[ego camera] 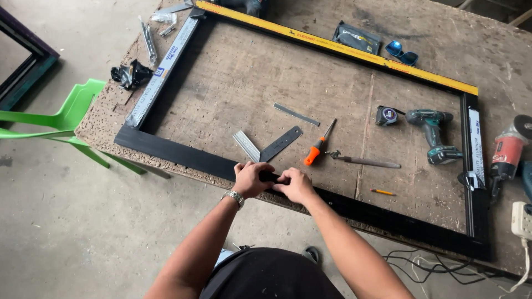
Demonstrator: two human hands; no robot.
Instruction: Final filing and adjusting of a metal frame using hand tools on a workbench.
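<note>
- The left hand [250, 179] is curled, its fingers pressed on the near rail of a black rectangular frame [166, 148]; a wristwatch [235, 197] is worn on that wrist.
- The right hand [296, 184] is set just beside it, at 3 o'clock, fingers bent down on the same rail; whether anything small is pinched cannot be told.
- The frame is laid flat on a worn wooden worktop [233, 77], its near rail along the worktop's near edge.
- Inside the frame, at 12 o'clock from the hands, a metal try square [267, 146] is seen.
- An orange-handled screwdriver [318, 146] lies at 1 o'clock.
- A teal cordless drill [433, 133] and a tape measure [386, 116] lie at 2 o'clock.
- A green plastic chair [66, 119] stands at 9 o'clock, off the worktop.
</note>
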